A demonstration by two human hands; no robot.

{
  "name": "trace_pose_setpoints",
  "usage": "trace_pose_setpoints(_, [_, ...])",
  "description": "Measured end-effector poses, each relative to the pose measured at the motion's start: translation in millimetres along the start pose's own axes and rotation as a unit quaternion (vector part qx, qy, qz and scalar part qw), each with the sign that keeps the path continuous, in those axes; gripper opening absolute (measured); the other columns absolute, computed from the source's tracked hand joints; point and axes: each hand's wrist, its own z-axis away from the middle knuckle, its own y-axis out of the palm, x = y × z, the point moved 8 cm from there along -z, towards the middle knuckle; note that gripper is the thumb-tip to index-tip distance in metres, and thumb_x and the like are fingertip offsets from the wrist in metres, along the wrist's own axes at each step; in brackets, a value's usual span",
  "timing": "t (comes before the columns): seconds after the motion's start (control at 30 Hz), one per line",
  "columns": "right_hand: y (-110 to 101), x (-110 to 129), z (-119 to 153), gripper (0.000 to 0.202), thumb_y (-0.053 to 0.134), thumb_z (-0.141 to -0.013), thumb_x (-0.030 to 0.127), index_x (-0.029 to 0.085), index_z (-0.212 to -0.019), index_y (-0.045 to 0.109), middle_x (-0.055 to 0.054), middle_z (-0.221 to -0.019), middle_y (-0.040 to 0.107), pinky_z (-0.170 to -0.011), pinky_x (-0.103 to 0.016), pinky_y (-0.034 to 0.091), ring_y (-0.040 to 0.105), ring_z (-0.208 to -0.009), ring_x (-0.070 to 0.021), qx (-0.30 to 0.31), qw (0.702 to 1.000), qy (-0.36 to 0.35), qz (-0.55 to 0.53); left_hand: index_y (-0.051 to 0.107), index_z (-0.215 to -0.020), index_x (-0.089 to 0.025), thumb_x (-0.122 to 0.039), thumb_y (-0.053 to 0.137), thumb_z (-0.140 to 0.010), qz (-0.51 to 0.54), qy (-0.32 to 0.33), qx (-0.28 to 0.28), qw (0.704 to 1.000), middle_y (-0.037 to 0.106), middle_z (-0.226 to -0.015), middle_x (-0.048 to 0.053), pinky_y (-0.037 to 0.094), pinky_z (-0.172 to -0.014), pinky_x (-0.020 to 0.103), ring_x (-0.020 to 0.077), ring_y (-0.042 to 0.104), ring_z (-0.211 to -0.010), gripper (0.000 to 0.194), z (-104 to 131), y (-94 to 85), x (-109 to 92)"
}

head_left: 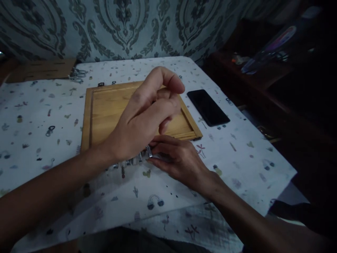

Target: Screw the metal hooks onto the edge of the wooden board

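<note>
Metal pieces (128, 162) sit in row along near edge of wooden tray (88, 121), partly hidden below my left hand (150, 114); best handled singly, lightly, neighbours undisturbed. Left fingers curl above tray; cannot tell whether they hold anything. My right hand (180, 158) meets rightmost piece (149, 151), thumb and fingers barely apart; cannot tell if pinch is closed.

We are counting one left hand (147, 116), one right hand (181, 158), one board (107, 109), one phone (209, 108), one bottle (276, 45), one cardboard sheet (44, 70) and one desk (242, 158). We are seeing at least three metal pieces (149, 151), their full count being hidden.
</note>
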Motion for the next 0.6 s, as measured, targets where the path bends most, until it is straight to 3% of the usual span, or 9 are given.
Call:
trace_pose_setpoints(0.1, [-0.7,1.3,-0.3,0.017,0.068,-0.090,0.029,0.014,-0.094,0.074,-0.013,-0.118,0.073,-0.079,-0.033,0.060,0.074,-0.098,-0.0222,0.003,1.000,-0.002,-0.008,0.050,-0.088,-0.024,-0.025,0.056,-0.095,-0.039,0.028,-0.091,0.995,0.044,-0.069,-0.002,0.039,-0.054,0.030,0.0147,0.044,-0.062,0.009,1.3,-8.8,-0.4])
trace_pose_setpoints(0.17, [-0.4,1.4,-0.8,0.017,0.068,-0.090,0.028,0.014,-0.097,0.074,-0.013,-0.118,0.073,-0.078,-0.032,0.060,0.074,-0.096,-0.0209,0.010,1.000,0.007,-0.014,0.049,-0.087,-0.024,-0.025,0.052,-0.096,-0.059,0.028,-0.119,0.991,0.042,-0.068,-0.002,0.040,-0.057,0.030,0.0151,0.044,-0.064,0.010,2.5,-9.9,0.0])
trace_pose_setpoints(0.37, [-0.1,1.6,-2.0,0.015,0.069,-0.089,0.028,0.015,-0.094,0.074,-0.010,-0.109,0.075,-0.071,-0.030,0.059,0.074,-0.086,-0.0192,0.009,1.000,0.017,-0.009,0.050,-0.079,-0.023,-0.016,0.051,-0.093,-0.006,0.004,-0.087,0.996,0.036,-0.062,-0.004,0.029,-0.048,0.027,0.0110,0.033,-0.052,0.016,-2.3,-2.2,5.0])
trace_pose_setpoints(0.47, [-0.1,1.5,-2.1,0.013,0.071,-0.088,0.028,0.015,-0.091,0.074,-0.010,-0.110,0.075,-0.071,-0.030,0.059,0.074,-0.086,-0.0191,0.005,1.000,0.013,-0.005,0.050,-0.075,-0.023,-0.023,0.057,-0.092,-0.009,0.012,-0.087,0.996,0.034,-0.058,-0.005,0.024,-0.044,0.026,0.0093,0.028,-0.047,0.018,-5.9,-3.7,6.0])
trace_pose_setpoints(0.6, [-0.4,0.7,-1.5,0.012,0.072,-0.087,0.026,0.014,-0.089,0.074,-0.011,-0.114,0.074,-0.073,-0.031,0.060,0.075,-0.090,-0.0205,-0.001,1.000,0.010,-0.011,0.049,-0.071,-0.022,-0.036,0.063,-0.091,0.015,0.026,-0.057,0.998,0.033,-0.054,-0.006,0.027,-0.044,0.026,0.0079,0.029,-0.045,0.028,-9.8,-0.8,7.4])
